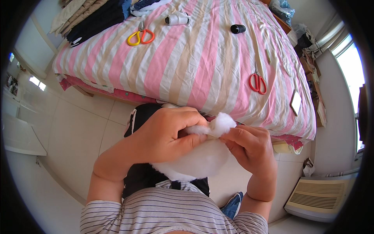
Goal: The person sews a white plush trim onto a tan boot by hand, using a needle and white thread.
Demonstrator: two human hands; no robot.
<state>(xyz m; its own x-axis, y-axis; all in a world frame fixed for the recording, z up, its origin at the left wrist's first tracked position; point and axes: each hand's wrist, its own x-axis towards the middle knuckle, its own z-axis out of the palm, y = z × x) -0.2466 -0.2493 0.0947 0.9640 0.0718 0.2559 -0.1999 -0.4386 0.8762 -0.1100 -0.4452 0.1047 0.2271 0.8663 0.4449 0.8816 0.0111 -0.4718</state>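
My left hand grips white fluffy stuffing, with some of it showing between the thumb and curled fingers. A larger soft white piece hangs beneath both hands above my lap; whether it is loose stuffing or a filled fabric piece I cannot tell. At its top edge, my right hand pinches the material between thumb and fingers. A tuft of white fibre bulges up between the two hands. My fingers hide part of where the tuft meets the larger piece.
Ahead is a bed with a striped sheet. On it lie yellow-and-orange-handled scissors, red-handled scissors, a white thread spool, a black spool, a phone and folded clothes. A slatted appliance stands at right.
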